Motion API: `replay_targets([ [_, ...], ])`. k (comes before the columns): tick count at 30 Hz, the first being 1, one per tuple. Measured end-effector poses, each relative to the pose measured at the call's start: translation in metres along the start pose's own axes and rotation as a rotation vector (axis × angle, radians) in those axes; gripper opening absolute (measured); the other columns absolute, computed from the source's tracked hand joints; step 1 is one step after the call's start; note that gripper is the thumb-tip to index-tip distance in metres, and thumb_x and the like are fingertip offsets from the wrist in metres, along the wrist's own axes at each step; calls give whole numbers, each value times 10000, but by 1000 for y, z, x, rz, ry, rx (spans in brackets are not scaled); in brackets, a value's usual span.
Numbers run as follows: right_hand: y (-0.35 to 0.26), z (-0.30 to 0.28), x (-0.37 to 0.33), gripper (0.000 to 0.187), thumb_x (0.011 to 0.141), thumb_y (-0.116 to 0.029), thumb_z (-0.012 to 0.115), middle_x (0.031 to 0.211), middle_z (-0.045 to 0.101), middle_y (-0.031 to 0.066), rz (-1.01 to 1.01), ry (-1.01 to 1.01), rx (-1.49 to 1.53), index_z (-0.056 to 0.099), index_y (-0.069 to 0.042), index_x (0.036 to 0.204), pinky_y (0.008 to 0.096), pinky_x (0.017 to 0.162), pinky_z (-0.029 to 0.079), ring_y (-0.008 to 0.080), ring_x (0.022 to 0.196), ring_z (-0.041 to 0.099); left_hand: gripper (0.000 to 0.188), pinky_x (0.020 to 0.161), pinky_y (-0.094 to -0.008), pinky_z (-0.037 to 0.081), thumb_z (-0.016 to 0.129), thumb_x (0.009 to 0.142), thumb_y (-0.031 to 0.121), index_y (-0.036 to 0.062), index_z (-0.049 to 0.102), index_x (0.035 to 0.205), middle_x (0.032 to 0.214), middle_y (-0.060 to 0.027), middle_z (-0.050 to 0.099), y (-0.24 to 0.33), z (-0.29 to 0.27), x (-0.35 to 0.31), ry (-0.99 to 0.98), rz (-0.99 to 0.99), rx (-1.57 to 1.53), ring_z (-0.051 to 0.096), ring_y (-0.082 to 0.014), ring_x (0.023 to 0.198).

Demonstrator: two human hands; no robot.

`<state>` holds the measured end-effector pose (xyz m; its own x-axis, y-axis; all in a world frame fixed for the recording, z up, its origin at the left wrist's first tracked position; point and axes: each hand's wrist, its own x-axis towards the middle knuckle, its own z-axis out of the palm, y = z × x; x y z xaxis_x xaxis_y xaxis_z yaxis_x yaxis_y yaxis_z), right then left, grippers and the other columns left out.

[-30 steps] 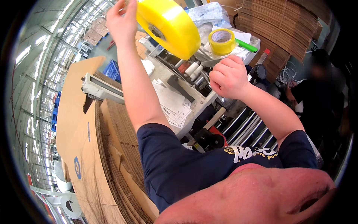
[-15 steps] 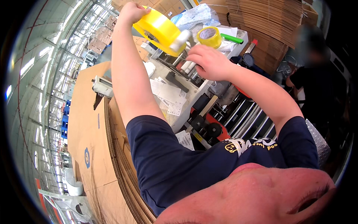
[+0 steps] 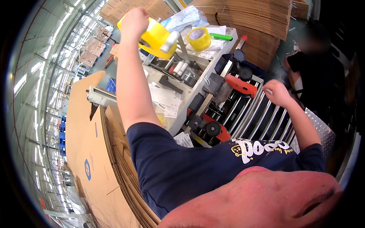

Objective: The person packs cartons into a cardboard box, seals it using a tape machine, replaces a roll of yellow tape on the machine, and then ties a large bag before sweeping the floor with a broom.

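My left hand (image 3: 135, 24) is closed at the upper left side of a large roll of yellow packing tape (image 3: 156, 37), gripping its edge. Beside that roll is a white roller (image 3: 170, 41) on a metal arm above the workbench. Away to the right, my right hand (image 3: 278, 94) hangs over a roller conveyor (image 3: 255, 116), its fingers curled together. Whether anything thin is pinched in them cannot be made out. A second, smaller yellow tape roll (image 3: 198, 38) lies on the bench between my hands.
Papers (image 3: 164, 98) and a green cutter-like tool (image 3: 221, 37) lie on the white bench (image 3: 194, 95). Red-and-black machine parts (image 3: 240, 85) flank the conveyor. Cardboard sheets (image 3: 102, 152) stand at left; more cardboard (image 3: 253, 19) is stacked behind. Another person (image 3: 317, 76) is at right.
My right hand has moved from beside the large tape roll rightward and down over the conveyor. My left hand has shifted slightly down, still at the roll.
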<state>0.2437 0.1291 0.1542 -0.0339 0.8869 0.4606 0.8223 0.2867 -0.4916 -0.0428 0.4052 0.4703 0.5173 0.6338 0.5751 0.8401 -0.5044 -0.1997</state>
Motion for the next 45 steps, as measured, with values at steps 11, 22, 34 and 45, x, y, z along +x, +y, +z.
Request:
replay_targets([
  [11,-74,29,139,235,802,-197,562,841,611,41,221,-49,769,581,-16,950,255,666,447,102,762,547,44,569,-349,451,530,661,90,51,516,646,662,-99,501,106,70,-134,86,394,68,543,-248,657],
  [22,-78,82,185,60,793,-107,574,746,578,-15,409,-268,1404,591,-57,822,184,548,422,58,646,531,263,628,-294,412,687,600,160,75,603,834,867,-70,553,118,84,-195,148,482,-465,523,-238,783],
  [34,-59,104,165,195,784,-105,613,787,608,2,260,-115,1089,596,-4,950,204,671,444,61,715,550,181,729,-264,457,583,810,59,-9,598,977,905,-108,626,87,137,-198,-261,-574,-1802,588,-167,815],
  [45,-63,127,162,402,726,-154,618,809,610,89,336,-347,387,449,-56,1077,335,676,449,224,776,585,134,721,-339,459,591,696,6,67,642,804,808,-78,631,26,147,-174,5,247,-598,587,-257,761],
])
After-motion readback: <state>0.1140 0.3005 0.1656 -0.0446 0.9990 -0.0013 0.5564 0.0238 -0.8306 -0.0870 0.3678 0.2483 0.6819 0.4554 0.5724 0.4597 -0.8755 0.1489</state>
